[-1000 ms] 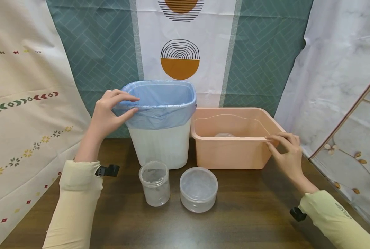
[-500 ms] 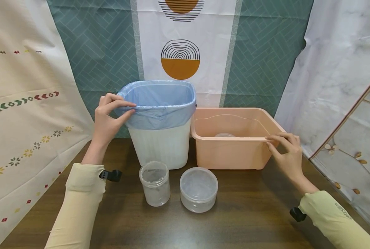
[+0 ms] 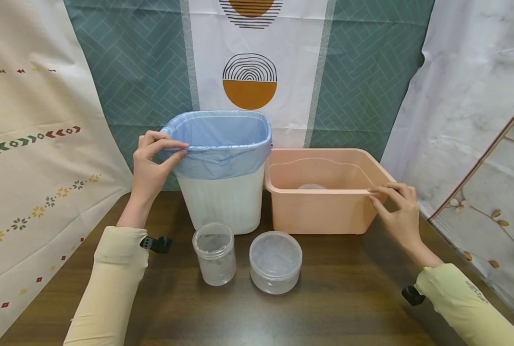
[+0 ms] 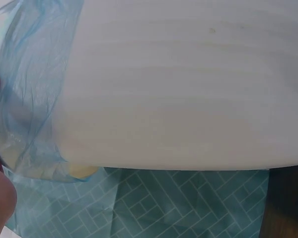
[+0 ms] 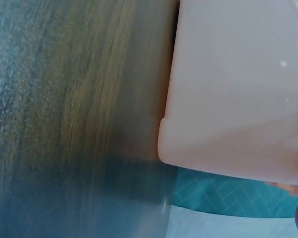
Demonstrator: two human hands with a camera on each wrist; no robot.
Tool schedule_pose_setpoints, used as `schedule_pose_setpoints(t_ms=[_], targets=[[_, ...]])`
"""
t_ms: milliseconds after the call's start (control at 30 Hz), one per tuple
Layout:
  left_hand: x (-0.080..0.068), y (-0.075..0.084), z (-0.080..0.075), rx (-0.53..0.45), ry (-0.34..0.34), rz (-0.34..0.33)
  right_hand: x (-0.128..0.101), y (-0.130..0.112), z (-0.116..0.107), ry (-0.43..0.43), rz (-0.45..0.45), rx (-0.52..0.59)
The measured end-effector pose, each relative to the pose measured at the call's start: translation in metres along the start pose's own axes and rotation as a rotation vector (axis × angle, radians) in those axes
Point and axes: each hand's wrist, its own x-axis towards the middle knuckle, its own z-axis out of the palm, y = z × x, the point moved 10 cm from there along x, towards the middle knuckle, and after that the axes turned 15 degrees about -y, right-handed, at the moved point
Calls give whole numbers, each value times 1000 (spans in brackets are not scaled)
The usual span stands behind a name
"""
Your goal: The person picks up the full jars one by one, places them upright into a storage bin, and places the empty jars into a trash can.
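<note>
My left hand (image 3: 149,161) pinches the front left rim of a white waste bin (image 3: 222,204) between thumb and fingers. A thin blue bin liner (image 3: 224,163) is folded over that rim; in the left wrist view the liner (image 4: 35,94) hangs over the pale bin wall (image 4: 188,94). On the right, my right hand (image 3: 400,211) grips the front right corner rim of a peach plastic tub (image 3: 317,211). The tub's smooth side (image 5: 233,94) fills much of the right wrist view, with the fingers mostly out of frame.
In front of the bin stands a clear jar (image 3: 217,262) without a lid. Beside it is a wider, low clear round container (image 3: 276,269). Part of another clear item (image 3: 312,186) shows inside the tub. Hanging cloths surround the dark wooden table (image 3: 334,298).
My left thumb and fingers have closed onto the bin's rim from a wider spread, and the left forearm has shifted slightly right. The right hand keeps its hold on the tub.
</note>
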Motion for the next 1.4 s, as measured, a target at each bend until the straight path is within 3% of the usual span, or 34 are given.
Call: schedule_pose_setpoints(t_ms=[300,467,767,933,1067,1400], targets=[[0,-17,-1,1,15,7,5,-2,2,-25,10,-18],[-1,-18,0,0,15,6,14,-20,9,-79,-37,-46],[-2,-3,0,-11,28,12,41,-102,64,-286,-254,-17],[-1,-5,1,-12,27,11,42,-141,95,-424,-325,-2],[0,-10,1,-8,27,9,41,-159,115,-535,-344,3],[-1,4,1,-18,26,3,36,-182,147,-723,-397,-10]])
